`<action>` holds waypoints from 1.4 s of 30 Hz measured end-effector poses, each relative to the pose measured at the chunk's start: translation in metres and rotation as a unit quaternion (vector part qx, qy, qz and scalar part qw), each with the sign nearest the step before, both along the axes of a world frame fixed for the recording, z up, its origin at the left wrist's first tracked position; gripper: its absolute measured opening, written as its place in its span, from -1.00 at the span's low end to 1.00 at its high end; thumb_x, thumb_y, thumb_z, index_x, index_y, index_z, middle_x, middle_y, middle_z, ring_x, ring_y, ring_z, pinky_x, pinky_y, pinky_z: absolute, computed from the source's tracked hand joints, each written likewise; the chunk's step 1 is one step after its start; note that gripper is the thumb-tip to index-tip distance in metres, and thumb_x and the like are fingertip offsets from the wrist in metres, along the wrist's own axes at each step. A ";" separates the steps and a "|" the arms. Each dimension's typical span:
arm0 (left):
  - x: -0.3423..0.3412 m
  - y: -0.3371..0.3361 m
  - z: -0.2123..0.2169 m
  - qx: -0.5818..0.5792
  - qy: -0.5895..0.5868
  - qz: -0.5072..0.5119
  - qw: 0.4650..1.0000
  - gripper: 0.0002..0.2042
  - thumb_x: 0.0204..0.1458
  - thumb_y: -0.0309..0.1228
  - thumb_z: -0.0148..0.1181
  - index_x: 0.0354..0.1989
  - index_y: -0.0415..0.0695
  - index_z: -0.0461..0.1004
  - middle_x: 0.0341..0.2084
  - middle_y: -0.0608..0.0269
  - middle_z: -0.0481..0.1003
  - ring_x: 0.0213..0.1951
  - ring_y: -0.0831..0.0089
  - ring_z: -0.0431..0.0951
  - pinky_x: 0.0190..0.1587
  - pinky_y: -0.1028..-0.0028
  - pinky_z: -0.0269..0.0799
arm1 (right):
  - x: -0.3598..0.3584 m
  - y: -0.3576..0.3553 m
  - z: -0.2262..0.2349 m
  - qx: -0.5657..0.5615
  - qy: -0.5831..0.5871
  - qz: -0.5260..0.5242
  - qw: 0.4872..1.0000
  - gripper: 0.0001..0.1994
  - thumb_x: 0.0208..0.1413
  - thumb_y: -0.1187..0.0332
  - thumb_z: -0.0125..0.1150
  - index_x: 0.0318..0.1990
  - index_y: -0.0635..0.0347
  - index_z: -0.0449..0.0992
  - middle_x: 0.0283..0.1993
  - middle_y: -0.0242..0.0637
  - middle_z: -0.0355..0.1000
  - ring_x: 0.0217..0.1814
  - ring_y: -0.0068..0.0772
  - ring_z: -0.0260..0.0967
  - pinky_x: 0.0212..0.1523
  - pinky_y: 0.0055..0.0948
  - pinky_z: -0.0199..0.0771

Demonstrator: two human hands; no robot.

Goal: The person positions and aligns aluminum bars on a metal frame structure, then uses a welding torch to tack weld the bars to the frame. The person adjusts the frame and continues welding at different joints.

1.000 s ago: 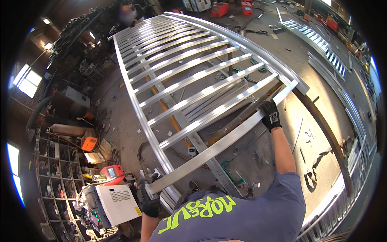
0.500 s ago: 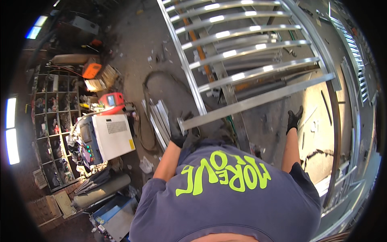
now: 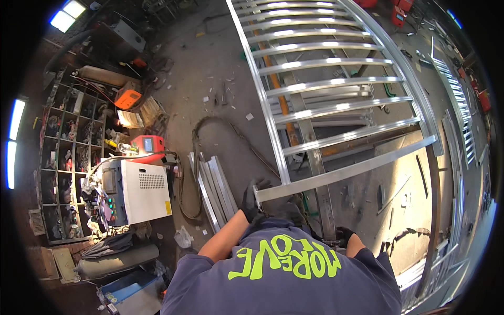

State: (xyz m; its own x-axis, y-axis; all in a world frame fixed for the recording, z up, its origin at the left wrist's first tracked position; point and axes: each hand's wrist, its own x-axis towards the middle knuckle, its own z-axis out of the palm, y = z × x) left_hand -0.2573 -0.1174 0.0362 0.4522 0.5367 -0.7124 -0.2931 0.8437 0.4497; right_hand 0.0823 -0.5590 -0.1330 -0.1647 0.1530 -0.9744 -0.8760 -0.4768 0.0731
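Observation:
A long ladder-like metal frame (image 3: 336, 80), with bright cross bars between two side rails, stretches away from me. Its near end is a square metal bar (image 3: 346, 173) that sits a little askew. My left hand (image 3: 251, 202), in a dark glove, is closed around the left end of this bar, with its fingertips showing just past it. Close to my body on the right is my right hand (image 3: 344, 236), also gloved in black. Its fingers are turned inward and partly lost against dark things, so I cannot make out whether it holds anything.
White welding-type machine (image 3: 147, 189) with a cable (image 3: 195, 157) looping across the floor stands left, beside a compartment shelf (image 3: 65, 157). Metal profiles (image 3: 212, 184) lie by my left arm. A pale sheet (image 3: 409, 205) lies right. A gas cylinder (image 3: 121, 262) is at lower left.
My right hand was stretched out to the right with spread fingers; now it is drawn in near my body. My left hand stays at the bar's end. The whole view has shifted.

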 end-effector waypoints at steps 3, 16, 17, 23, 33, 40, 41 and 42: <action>-0.020 -0.006 -0.010 0.033 -0.028 -0.051 0.998 -0.43 0.48 -0.01 0.00 0.48 -0.14 0.36 0.35 -0.04 0.52 0.36 0.01 0.52 0.41 -0.04 0.47 | -0.012 0.003 0.025 -0.010 -0.052 0.016 0.998 -0.39 0.10 -0.01 0.45 0.25 0.11 0.59 0.08 -0.13 0.60 0.01 -0.09 0.58 0.22 0.03 0.55; 0.004 -0.015 -0.001 -0.037 -0.120 -0.203 0.971 -0.64 0.29 -0.01 0.13 -0.09 -0.01 0.68 -0.23 0.25 0.70 -0.18 0.33 0.72 -0.17 0.30 0.62 | -0.012 -0.082 0.146 -0.225 -0.544 -0.020 0.808 -0.44 0.03 0.24 0.47 0.23 0.16 0.60 -0.10 -0.24 0.60 -0.20 -0.15 0.55 0.10 -0.06 0.60; -0.017 -0.001 0.003 -0.017 -0.078 -0.193 0.978 -0.67 0.25 -0.01 0.16 -0.15 0.03 0.68 -0.32 0.30 0.69 -0.26 0.36 0.71 -0.27 0.33 0.57 | -0.056 -0.041 0.145 -0.094 -0.625 -0.119 0.766 -0.28 -0.08 0.37 0.40 0.35 0.29 0.50 0.10 -0.14 0.60 -0.04 -0.18 0.57 -0.05 -0.14 0.62; -0.038 0.010 -0.031 0.039 -0.059 -0.240 0.968 -0.48 0.45 0.05 -0.10 0.17 -0.08 0.65 0.04 0.17 0.70 0.02 0.27 0.71 -0.01 0.23 0.69 | -0.208 0.039 0.297 0.104 -0.753 -0.286 0.584 -0.12 0.07 0.51 0.33 0.64 0.22 0.22 0.61 -0.16 0.24 0.63 -0.13 0.20 0.64 -0.08 0.10; -0.033 0.037 -0.083 -0.098 -0.069 -0.266 0.956 -0.58 0.37 -0.07 0.03 0.06 -0.09 0.68 -0.13 0.22 0.71 -0.15 0.25 0.70 -0.15 0.21 0.68 | -0.226 0.073 0.301 0.055 -0.666 -0.323 0.670 -0.33 0.22 0.31 0.33 0.47 0.30 0.35 0.16 -0.28 0.44 -0.04 -0.40 0.41 -0.04 -0.29 0.52; -0.045 0.035 -0.049 -0.041 -0.011 -0.282 0.958 -0.60 0.39 -0.08 0.01 -0.02 -0.14 0.65 -0.20 0.18 0.68 -0.21 0.29 0.68 -0.17 0.25 0.65 | -0.232 0.097 0.305 0.091 -0.581 -0.307 0.749 0.07 0.06 0.36 0.27 0.75 0.16 -0.14 0.29 -0.11 0.36 -0.31 -0.42 0.35 -0.40 -0.46 0.46; -0.047 0.036 -0.037 -0.042 -0.014 -0.289 0.956 -0.65 0.38 -0.11 0.03 -0.08 -0.09 0.65 -0.25 0.21 0.68 -0.24 0.31 0.67 -0.21 0.27 0.63 | -0.238 0.110 0.318 0.080 -0.588 -0.301 0.746 0.07 0.07 0.36 0.28 0.75 0.17 -0.13 0.28 -0.12 0.36 -0.30 -0.43 0.36 -0.38 -0.45 0.48; -0.044 0.036 -0.019 -0.056 -0.022 -0.308 0.949 -0.62 0.38 -0.14 0.03 0.03 -0.17 0.64 -0.19 0.15 0.69 -0.17 0.25 0.70 -0.11 0.23 0.67 | -0.241 0.122 0.327 0.067 -0.598 -0.296 0.742 0.06 0.07 0.35 0.30 0.74 0.18 -0.12 0.27 -0.12 0.36 -0.29 -0.43 0.37 -0.35 -0.43 0.49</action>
